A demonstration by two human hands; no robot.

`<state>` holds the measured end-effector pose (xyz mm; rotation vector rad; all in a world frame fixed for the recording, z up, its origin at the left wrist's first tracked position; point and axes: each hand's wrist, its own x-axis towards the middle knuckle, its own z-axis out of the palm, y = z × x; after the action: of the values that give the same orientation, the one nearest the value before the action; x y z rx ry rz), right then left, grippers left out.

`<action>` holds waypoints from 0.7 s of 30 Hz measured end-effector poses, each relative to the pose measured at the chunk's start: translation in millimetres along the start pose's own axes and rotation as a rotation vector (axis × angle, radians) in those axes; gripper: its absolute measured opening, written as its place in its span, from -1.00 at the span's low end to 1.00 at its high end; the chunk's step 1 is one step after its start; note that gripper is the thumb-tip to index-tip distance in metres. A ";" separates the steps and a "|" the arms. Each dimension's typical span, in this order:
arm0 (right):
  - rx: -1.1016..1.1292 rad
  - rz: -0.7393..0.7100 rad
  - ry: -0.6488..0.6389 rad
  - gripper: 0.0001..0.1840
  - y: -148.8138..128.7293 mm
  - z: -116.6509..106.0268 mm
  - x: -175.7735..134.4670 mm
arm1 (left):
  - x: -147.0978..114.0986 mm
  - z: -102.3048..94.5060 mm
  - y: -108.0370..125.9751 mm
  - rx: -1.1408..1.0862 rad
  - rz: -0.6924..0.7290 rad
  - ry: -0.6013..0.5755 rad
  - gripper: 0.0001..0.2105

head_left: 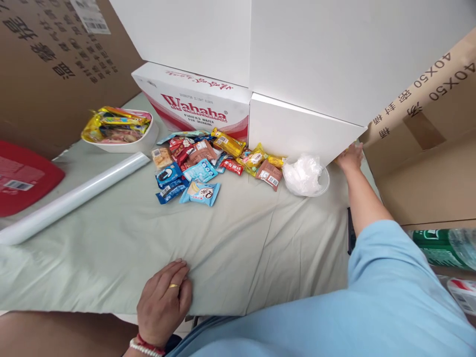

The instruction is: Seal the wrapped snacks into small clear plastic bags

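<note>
My left hand (163, 297) rests on the cloth at the table's near edge, fingers lying together and slightly bent, with nothing seen in it. Stretched far to the right, my right hand (350, 156) is at the corner between a white box (301, 129) and the cardboard wall. Its fingertips are mostly hidden, and a small yellowish-green bit shows beside them, too little to name. Left of that hand stands a clear plastic bowl (325, 186) holding crumpled white plastic (305, 173). A pile of wrapped snacks (203, 168) lies in front of the boxes.
A white tub (126, 146) with packaged snacks stands at the back left. Near it lie a roll of clear film (82, 196) and a red container (28, 178). A Wahaba-type water carton (201, 106) stands behind the pile. A dark flat object (350, 230) lies by my right forearm.
</note>
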<state>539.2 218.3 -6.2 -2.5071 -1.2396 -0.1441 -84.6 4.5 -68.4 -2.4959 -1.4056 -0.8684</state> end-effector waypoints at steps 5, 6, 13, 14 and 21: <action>0.222 -0.185 0.176 -0.66 -25.3 -43.2 -67.1 | 0.1 -1.0 1.8 -0.019 0.011 0.008 -0.74; 0.245 -0.279 0.076 -0.70 -32.3 -49.4 -83.3 | -0.1 -1.2 2.3 -0.021 0.011 0.008 -0.75; 0.318 -0.359 -0.006 -0.84 -65.1 -80.4 -182.6 | -8.6 3.7 -1.4 -0.123 -0.064 0.039 -0.82; 0.452 -0.278 0.086 -0.81 -70.5 -83.3 -200.6 | -8.8 3.4 -0.5 -0.186 -0.119 0.052 -0.84; 1.398 -0.063 -0.675 -0.78 -151.1 -67.1 -384.4 | 20.2 -31.0 48.8 -1.308 -0.856 -0.192 -0.68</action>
<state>188.1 -9.1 4.0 -1.2462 -0.9967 1.1938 -49.3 -19.7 -24.6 -2.5873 -2.6501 -2.3769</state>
